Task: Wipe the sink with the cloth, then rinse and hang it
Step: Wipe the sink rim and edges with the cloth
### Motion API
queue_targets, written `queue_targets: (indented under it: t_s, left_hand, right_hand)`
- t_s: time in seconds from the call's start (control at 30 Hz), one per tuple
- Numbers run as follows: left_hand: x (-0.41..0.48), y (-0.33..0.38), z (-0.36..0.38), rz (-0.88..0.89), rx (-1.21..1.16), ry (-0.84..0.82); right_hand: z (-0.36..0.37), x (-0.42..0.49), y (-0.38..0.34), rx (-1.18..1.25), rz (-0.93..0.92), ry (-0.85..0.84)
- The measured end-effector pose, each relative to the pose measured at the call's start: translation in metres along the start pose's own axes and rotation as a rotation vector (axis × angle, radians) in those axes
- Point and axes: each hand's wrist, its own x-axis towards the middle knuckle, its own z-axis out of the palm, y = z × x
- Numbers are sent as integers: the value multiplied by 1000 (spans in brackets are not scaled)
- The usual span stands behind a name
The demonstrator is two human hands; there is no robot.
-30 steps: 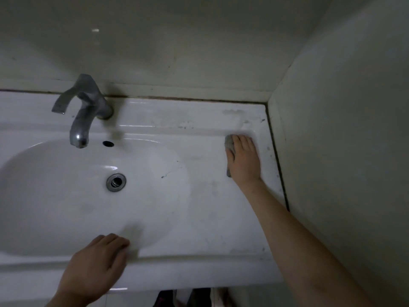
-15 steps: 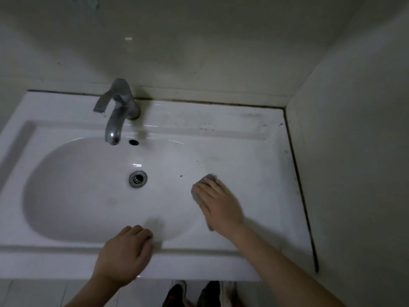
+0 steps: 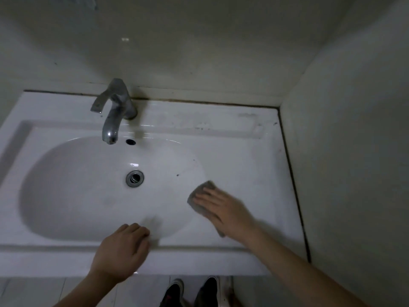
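A white sink [image 3: 243, 165] with an oval basin fills the view, its drain [image 3: 135, 178] in the middle. My right hand [image 3: 225, 209] lies flat on a grey cloth [image 3: 204, 188], pressing it onto the flat rim just right of the basin. The cloth sticks out past the fingertips and below the palm. My left hand [image 3: 121, 251] rests on the sink's front edge with fingers curled over the basin lip, holding nothing.
A metal tap [image 3: 115, 111] stands at the back of the basin, with an overflow hole [image 3: 130, 141] below it. Walls close in behind and on the right [image 3: 354, 151]. Dirt marks [image 3: 203, 127] streak the back ledge. Shoes [image 3: 192, 291] show on the floor.
My right hand has slid the cloth from the back right corner toward the front, beside the basin's right edge. The left hand has stayed on the front rim.
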Motion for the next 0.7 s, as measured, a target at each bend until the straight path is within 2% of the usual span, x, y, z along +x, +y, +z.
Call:
queue_targets:
  t_s: [0.1,0.23,0.43,0.6,0.7]
  left_hand:
    - [-2,1,-2,1,-12,-9]
    - [-1,-1,-4,-1,-41,-5]
    - [4,-16,11,-16,-92,-68]
    - [21,-33,32,17,-72,-82]
    - [24,-44,38,-41,-111,-147]
  right_hand:
    - [-3,-29,17,-62,72,-18]
    - [-23,-28,57,-120,466,300]
    - [-30,25,79,-198,815,399]
    - [-48,61,104,-184,793,415]
    - [-48,53,94,-140,594,358]
